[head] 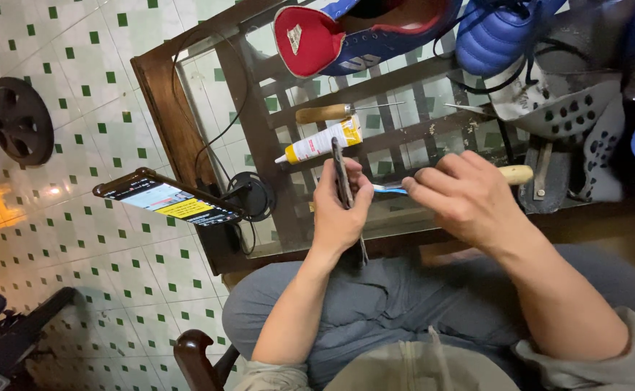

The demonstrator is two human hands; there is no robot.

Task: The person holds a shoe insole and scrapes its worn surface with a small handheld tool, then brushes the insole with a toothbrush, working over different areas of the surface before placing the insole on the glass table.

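Left hand (339,213): fingers clamped on thin dark sole strip (343,181), held upright, edge-on, over table's (187,123) near edge.
Right hand (462,199): fingers closed on wooden-handled tool (514,174), light blue tip touching strip.
On table, mid: glue tube (321,143), awl w/ wooden handle (332,112).
Far edge: red/blue shoe (346,36).
Left corner: phone on stand (166,199).

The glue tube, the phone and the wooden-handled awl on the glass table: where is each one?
glue tube (322,141), head view, on its yellow and white body.
phone (165,197), head view, on its lit screen.
wooden-handled awl (322,113), head view, on the wooden handle.
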